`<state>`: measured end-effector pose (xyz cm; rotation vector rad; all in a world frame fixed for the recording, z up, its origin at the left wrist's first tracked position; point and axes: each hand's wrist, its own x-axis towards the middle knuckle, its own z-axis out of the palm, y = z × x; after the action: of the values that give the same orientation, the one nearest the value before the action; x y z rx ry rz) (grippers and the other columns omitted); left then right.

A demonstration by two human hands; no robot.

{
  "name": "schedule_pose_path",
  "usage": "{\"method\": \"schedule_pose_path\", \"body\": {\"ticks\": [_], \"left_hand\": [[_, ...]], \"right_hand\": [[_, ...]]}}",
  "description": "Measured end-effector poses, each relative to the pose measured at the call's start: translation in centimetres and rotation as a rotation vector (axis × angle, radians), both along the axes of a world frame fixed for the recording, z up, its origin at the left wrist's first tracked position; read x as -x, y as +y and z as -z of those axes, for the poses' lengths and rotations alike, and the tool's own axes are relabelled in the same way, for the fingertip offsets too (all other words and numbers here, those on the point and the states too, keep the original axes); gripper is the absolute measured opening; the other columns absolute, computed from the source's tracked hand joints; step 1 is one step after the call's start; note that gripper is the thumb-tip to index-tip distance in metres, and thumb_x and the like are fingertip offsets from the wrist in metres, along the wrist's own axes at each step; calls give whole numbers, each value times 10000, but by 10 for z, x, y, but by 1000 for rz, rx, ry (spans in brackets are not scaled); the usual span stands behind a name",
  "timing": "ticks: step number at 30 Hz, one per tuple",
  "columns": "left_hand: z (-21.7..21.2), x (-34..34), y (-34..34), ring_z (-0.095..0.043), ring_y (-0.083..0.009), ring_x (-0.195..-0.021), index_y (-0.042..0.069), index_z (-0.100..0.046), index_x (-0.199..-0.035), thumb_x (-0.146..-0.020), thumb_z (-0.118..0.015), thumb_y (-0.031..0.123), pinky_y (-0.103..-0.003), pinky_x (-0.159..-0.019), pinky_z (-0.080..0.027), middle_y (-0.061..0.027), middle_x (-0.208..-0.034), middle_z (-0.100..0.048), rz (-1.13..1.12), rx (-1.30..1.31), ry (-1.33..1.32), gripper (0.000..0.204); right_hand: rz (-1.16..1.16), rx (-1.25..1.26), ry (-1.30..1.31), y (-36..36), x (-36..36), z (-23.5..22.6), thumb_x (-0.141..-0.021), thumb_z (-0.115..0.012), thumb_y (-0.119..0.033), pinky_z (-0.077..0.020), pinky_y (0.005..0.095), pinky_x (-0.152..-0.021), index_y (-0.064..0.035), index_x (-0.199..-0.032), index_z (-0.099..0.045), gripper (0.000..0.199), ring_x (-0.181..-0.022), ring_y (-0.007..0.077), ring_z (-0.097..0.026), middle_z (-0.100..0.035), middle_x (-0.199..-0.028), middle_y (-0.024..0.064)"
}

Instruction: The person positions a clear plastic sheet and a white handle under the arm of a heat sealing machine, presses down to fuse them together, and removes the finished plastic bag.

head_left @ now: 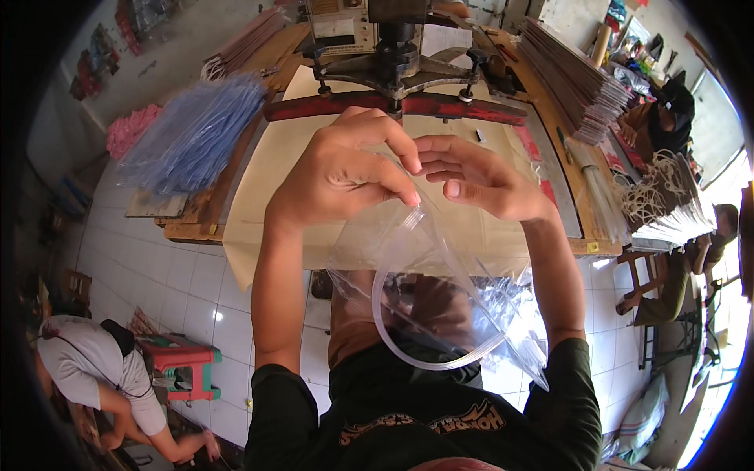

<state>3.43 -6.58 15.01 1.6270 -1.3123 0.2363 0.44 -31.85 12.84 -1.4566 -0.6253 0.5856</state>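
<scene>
In front of the press, my left hand (345,161) is bent, its thumb tip at the top of a clear plastic strip (378,302). The strip hangs in a wide loop over my lap, along with clear plastic film (353,247). Whether strip and film are joined, I cannot tell. My right hand (483,180) is raised beside the left, fingers curved and thumb apart, close to the film's upper edge. Nothing firm shows in its grip. Beneath both hands lies tan sheet material (314,169) on the work table.
A machine press with a red bar (314,106) stands just beyond my hands. Blue-tinted plastic sheets (196,137) are piled at the left, stacked panels (577,82) and white cords (656,184) at the right. One person (98,353) bends near a red-green stool (184,365); others are at the right.
</scene>
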Motion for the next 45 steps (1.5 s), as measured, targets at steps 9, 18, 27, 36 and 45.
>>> {"method": "schedule_pose_path", "body": {"ticks": [9,18,27,36,45], "left_hand": [[9,27,3,-600,-151,-785,202,-749,-787,-601,-782,96,-320,-740,-425,59,-838,-635,-352,2,-320,216],[20,41,2,-578,-185,-919,275,-748,-794,-620,-843,170,-352,-796,-452,45,-957,-651,-570,12,-542,224],[44,40,-21,-557,-276,-1093,242,-769,-815,-624,-893,131,-378,-870,-503,-101,-1178,-570,-370,416,-56,254],[61,29,-61,-534,-262,-1207,169,-772,-804,-647,-901,97,-402,-992,-448,-113,-1312,-519,-152,622,266,215],[63,39,-52,-513,-178,-1141,100,-648,-1213,-793,-808,84,-326,-958,-404,-80,-1284,-560,-249,678,585,450]], "right_hand": [[0,401,14,-35,22,-17,-1004,-573,-298,-461,407,-996,-18,-1410,-476,503,-1158,273,-610,-623,-1265,199],[-230,514,68,-52,38,-38,-982,-604,-318,-495,385,-980,36,-1444,-408,614,-1096,268,-635,-643,-1223,199],[143,235,-251,-15,10,-36,-993,-547,-155,-356,431,-1123,-44,-1452,-439,485,-1353,264,-453,-473,-1466,142],[-73,-181,-30,-6,-40,5,-953,-636,-376,-420,333,-1005,-9,-1332,-530,538,-1209,187,-540,-610,-1254,100],[137,-346,213,1,-11,9,-874,-744,-270,-469,257,-736,-64,-1011,-583,296,-809,100,-600,-626,-881,7]]}}
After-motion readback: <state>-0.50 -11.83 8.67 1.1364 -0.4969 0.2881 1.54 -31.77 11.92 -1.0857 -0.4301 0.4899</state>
